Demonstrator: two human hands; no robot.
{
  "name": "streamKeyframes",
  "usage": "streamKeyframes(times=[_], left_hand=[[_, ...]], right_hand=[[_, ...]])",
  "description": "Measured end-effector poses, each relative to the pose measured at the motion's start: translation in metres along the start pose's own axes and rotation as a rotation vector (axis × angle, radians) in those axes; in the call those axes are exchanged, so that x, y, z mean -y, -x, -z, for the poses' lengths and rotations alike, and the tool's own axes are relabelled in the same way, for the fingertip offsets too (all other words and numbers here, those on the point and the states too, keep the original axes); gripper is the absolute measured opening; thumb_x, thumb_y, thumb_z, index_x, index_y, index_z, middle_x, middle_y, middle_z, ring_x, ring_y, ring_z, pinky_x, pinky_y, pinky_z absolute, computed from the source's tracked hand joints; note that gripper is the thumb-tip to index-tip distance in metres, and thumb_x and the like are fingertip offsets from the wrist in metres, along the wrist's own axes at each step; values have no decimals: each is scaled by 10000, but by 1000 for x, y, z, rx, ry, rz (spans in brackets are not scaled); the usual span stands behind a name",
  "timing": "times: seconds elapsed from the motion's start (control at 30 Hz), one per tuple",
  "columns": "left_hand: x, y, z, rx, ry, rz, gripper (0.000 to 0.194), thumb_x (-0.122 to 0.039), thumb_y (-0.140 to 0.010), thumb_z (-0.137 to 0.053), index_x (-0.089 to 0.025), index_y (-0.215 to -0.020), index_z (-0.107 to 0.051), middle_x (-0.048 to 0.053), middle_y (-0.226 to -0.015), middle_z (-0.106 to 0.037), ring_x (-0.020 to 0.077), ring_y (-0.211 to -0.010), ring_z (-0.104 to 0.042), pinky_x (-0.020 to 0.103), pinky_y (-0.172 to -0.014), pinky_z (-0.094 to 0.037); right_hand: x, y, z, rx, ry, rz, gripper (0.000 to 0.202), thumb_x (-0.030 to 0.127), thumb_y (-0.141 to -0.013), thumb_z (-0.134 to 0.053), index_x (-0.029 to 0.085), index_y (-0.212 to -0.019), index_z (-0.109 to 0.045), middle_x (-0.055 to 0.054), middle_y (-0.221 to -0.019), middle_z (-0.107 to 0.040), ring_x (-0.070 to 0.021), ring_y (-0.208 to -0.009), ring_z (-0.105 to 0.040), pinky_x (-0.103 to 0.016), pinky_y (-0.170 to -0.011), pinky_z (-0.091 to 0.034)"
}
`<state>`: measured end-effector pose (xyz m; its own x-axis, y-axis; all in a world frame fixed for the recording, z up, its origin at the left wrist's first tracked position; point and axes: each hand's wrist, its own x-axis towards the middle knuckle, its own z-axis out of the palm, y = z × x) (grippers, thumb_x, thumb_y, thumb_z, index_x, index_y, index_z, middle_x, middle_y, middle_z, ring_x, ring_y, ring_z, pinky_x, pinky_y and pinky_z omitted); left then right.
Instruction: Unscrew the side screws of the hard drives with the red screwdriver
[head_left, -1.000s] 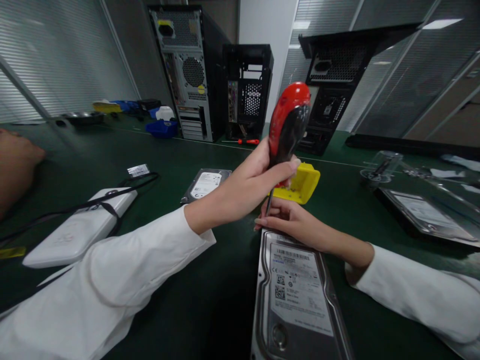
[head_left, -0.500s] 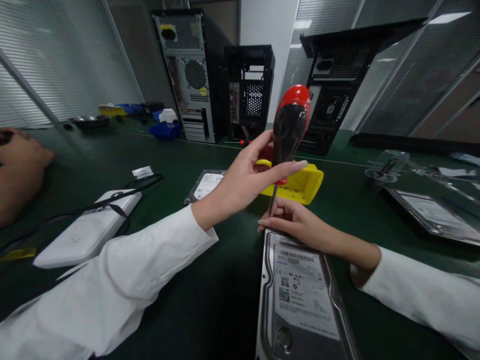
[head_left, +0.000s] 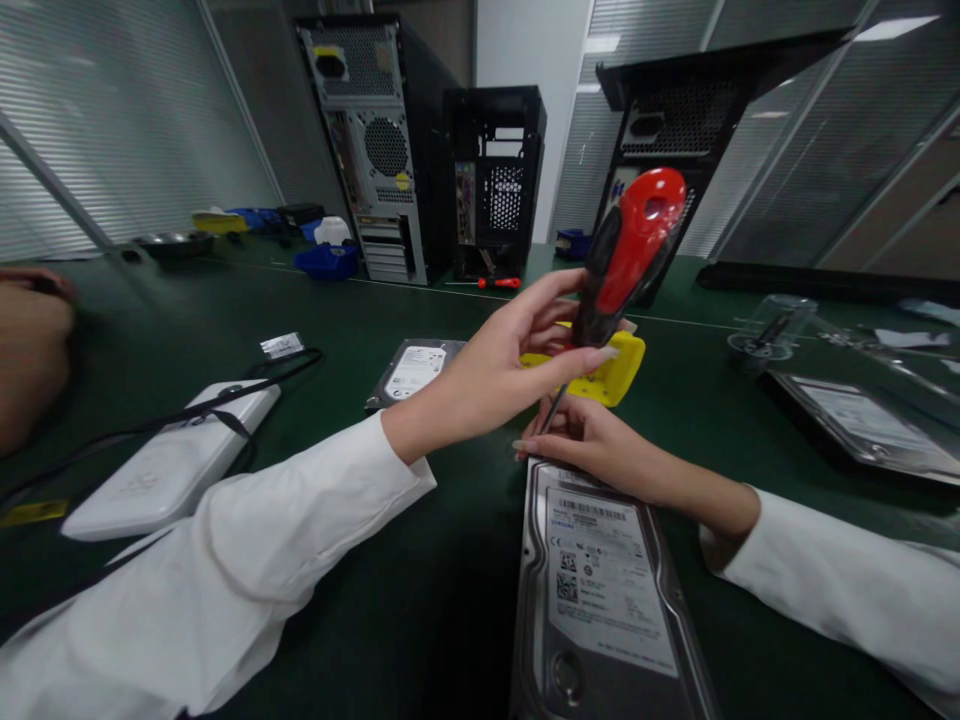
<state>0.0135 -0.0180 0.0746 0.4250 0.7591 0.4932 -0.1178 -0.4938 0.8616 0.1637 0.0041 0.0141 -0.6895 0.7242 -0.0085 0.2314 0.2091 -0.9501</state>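
Observation:
My left hand (head_left: 491,365) is closed around a screwdriver (head_left: 637,245) with a red and black handle, the handle leaning to the right. Its thin shaft runs down to the fingers of my right hand (head_left: 592,440), which are pinched together about the tip. The tip and anything small between those fingers are hidden. Just below my right hand lies a silver hard drive (head_left: 600,590), label side up, its far end close to the fingertips. Behind both hands stands a yellow tray (head_left: 624,370), partly covered by them, with small dark bits in it.
Another hard drive (head_left: 412,372) lies left of the tray; one more (head_left: 870,425) is at the right. A white box-shaped device (head_left: 169,460) with a black cable sits left. Computer cases (head_left: 379,150) stand behind, near a second screwdriver (head_left: 499,283). A person's arm (head_left: 34,350) shows at the left edge.
The screwdriver handle has tilted and turned to the right, showing more of its red side. My left fingers have shifted lower around it. My right hand and the hard drive stay about where they were.

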Motion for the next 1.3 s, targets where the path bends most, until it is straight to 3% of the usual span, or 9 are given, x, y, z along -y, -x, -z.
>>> streamKeyframes(times=[0.17,0.3,0.5,0.63,0.87,1.07,1.3], left_hand=[[0,0,1,-65,-116,-48,384,-87,-706,-690,-197,-1046,-551,27,-1085,-594,187,-983,-618,304,-876,-525],[0,0,2,-103,-74,-15,399,-68,-685,-707,-168,-1028,-528,16,-953,-618,149,-868,-644,260,-797,-546],[5,1,4,-25,1,39,423,-111,-789,-612,-210,-1166,-448,45,-1056,-638,186,-1019,-622,310,-897,-513],[8,0,5,-40,35,47,430,-79,-796,-566,-227,-1176,-431,26,-1085,-600,173,-1071,-580,290,-938,-473],[9,1,7,-150,1,103,361,-54,-799,-471,-166,-1141,-498,-25,-799,-520,87,-766,-525,240,-800,-451],[10,0,8,-156,-81,63,253,-231,-843,-563,-180,-1090,-550,32,-1094,-571,142,-971,-552,232,-809,-465],[12,0,9,-177,-138,51,252,-234,-825,-601,-134,-1056,-585,51,-1083,-611,168,-1005,-584,260,-860,-485]], right_hand=[[-1,-1,-1,-4,-21,-15,215,257,-752,-674,118,-816,-523,-50,-812,-665,-112,-730,-641,-231,-644,-516],[-1,-1,-1,-13,-18,-19,243,277,-738,-690,112,-808,-525,-47,-781,-657,-108,-692,-631,-220,-598,-495],[1,-1,-1,1,-27,-4,276,329,-742,-685,117,-799,-519,-50,-776,-660,-106,-681,-622,-215,-587,-474],[-1,0,-1,44,-75,-1,268,349,-772,-654,126,-797,-509,-53,-806,-662,-104,-714,-625,-216,-615,-475],[2,1,-2,60,-114,-32,278,333,-772,-660,141,-758,-459,-40,-781,-660,-93,-715,-614,-202,-621,-457],[3,1,-2,44,-87,-38,260,319,-769,-664,135,-756,-480,-36,-785,-666,-91,-721,-624,-202,-642,-470],[0,1,-1,54,-123,-30,230,275,-781,-653,140,-749,-469,-32,-784,-667,-85,-717,-625,-189,-622,-465]])
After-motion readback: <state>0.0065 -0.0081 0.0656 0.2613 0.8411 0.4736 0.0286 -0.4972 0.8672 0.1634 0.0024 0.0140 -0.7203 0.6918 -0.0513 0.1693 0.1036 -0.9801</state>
